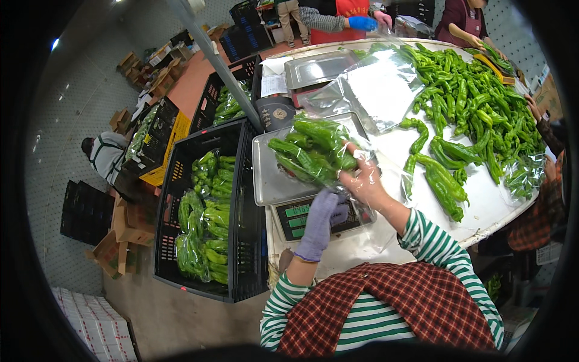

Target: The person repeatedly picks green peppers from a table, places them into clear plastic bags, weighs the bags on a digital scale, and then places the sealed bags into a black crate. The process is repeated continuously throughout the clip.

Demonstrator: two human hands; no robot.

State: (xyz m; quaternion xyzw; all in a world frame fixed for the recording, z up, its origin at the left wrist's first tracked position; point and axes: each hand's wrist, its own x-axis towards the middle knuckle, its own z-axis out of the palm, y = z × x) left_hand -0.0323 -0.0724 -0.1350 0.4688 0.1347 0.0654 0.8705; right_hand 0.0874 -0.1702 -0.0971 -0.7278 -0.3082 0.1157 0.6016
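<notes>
A clear plastic bag of long green peppers [312,151] lies over the steel pan [267,188] of a digital scale. My right hand [366,183], bare, holds the bag's right side, thumb and fingers against the film. My left hand [320,224], in a purple knit glove, is at the bag's lower end, in front of the scale's lit display [296,221]. Whether its fingers pinch the film is hard to see. Loose film hangs below my right hand. Several loose peppers [443,185] lie on the white table [389,226] to the right.
A black plastic crate [249,217] of bagged peppers stands left of the scale, with another crate [203,104] behind. A grey post [226,72] rises beside them. Empty clear bags [384,90] and a second steel pan [321,68] lie beyond. Co-workers handle peppers around a large heap [470,99].
</notes>
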